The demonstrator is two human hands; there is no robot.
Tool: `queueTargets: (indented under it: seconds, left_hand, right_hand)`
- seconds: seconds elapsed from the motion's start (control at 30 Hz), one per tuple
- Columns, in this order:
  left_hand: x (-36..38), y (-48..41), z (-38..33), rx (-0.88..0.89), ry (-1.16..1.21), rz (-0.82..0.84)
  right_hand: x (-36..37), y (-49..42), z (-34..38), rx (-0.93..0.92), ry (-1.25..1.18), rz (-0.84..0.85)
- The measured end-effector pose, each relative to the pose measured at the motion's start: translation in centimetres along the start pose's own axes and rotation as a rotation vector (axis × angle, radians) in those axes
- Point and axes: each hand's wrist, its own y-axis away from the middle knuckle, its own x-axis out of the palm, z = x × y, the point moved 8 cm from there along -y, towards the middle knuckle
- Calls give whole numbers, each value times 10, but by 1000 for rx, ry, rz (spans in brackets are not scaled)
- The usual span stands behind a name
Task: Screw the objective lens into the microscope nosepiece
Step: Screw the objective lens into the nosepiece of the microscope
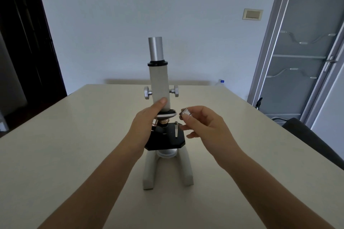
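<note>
A white microscope (160, 82) stands upright on the beige table (74, 135), with a silver eyepiece tube on top and a black stage (167, 139) below. My left hand (147, 124) grips the lower body tube just above the round nosepiece (168, 114), thumb up against the tube. A brass-coloured objective (164, 122) hangs under the nosepiece. My right hand (202, 124) pinches a small silver objective lens (184, 112) between thumb and forefinger, just to the right of the nosepiece and apart from it.
Two silver focus knobs (148, 92) stick out on either side of the tube. A dark chair back (312, 139) sits at the table's right edge. A bottle cap (221, 81) shows behind the far edge. A glass door stands at the right.
</note>
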Motion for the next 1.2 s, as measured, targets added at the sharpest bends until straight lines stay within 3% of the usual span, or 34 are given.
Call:
queueTargets:
  seconds: [0.43, 1.2]
  left_hand:
    - [-13, -2, -2, -83, 258, -39]
    - [-8, -2, -3, -58, 285, 36]
  right_hand:
    - [20, 1, 1, -54, 129, -93]
    - [39, 6, 16, -231, 270, -290]
